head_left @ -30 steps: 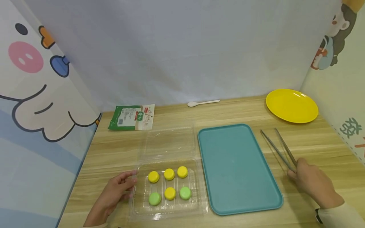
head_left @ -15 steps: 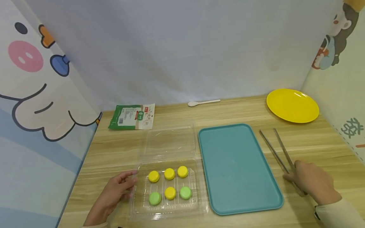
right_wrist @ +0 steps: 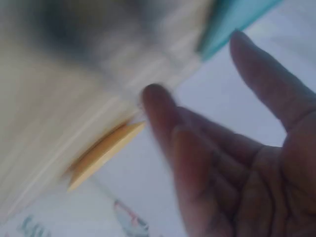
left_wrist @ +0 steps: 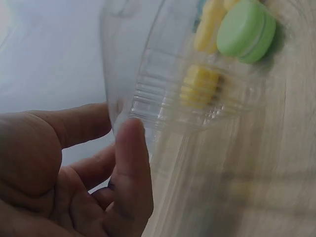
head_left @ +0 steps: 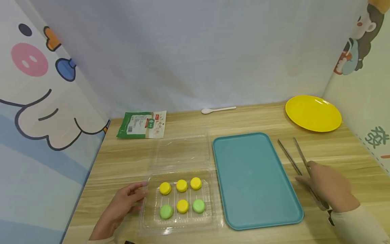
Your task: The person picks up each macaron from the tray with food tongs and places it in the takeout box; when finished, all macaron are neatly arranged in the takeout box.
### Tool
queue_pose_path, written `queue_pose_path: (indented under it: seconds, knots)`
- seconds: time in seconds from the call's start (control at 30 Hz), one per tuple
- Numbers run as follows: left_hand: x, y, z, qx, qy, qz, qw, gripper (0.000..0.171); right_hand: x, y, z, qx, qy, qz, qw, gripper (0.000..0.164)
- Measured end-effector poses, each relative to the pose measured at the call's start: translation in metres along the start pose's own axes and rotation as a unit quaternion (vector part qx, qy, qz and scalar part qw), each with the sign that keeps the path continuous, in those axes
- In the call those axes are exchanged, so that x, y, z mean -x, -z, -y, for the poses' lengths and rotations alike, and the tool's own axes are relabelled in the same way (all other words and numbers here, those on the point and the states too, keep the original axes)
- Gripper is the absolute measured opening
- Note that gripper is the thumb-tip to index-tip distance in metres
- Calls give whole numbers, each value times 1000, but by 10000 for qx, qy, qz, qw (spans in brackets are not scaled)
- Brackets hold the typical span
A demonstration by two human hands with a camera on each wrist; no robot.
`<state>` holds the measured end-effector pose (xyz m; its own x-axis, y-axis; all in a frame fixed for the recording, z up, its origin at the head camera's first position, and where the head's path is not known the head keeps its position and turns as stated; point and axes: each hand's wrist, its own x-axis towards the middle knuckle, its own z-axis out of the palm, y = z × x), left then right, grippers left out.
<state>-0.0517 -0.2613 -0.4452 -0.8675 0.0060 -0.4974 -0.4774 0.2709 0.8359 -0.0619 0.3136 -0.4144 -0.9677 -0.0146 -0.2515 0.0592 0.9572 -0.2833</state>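
My left hand (head_left: 125, 203) pinches the left rim of a clear plastic box (head_left: 215, 217), its hinged lid (head_left: 182, 149) lying open behind. Inside sit several yellow macarons (head_left: 181, 185) and two green macarons (head_left: 166, 211), in two rows. The left wrist view shows thumb and fingers at the box wall (left_wrist: 148, 94), with a green macaron (left_wrist: 247, 30) beyond. Metal tongs (head_left: 288, 156) lie on the table right of the tray, arms spread and tips pointing away. My right hand (head_left: 329, 186) is over their rear part, thumb and fingers apart in the right wrist view, nothing between them.
A blue rectangular tray (head_left: 250, 176) lies between the box and the tongs. At the back are a green and white packet (head_left: 141, 125), a white spoon (head_left: 217, 110) and a yellow plate (head_left: 313, 113). Fabric-covered walls (head_left: 195, 51) stand behind and at both sides.
My right hand has shifted left across the tongs, and their rear end now shows beneath it. The tongs stay in about the same place. My left hand and the box are unmoved.
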Motion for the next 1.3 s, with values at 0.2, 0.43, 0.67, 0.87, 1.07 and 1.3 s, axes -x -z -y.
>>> queue_pose_path:
  seconds: [0.2,0.43,0.67,0.87,1.07,1.3]
  knots:
    - [0,6,-8,-490,-197,210,9984,52,-26,6,52,-79,763,-291,9966,57]
    - [-12,29,-31,-807,-521,640,9933,55,-62,5,124,-116,1646,-101,9862,46]
    - [-42,42,-51,-844,-709,1043,9884,56,-102,-5,172,-646,1912,671,9771,47]
    - [-65,48,-58,-833,-491,1069,9896,58,-126,-14,198,-942,1763,1123,9734,50]
    - [-87,49,-70,-724,-431,1396,9866,59,-139,-18,216,-1389,1266,1390,9723,61]
    - [-103,41,-76,-423,-322,1353,9894,53,-150,-34,222,-2926,632,1640,9399,59]
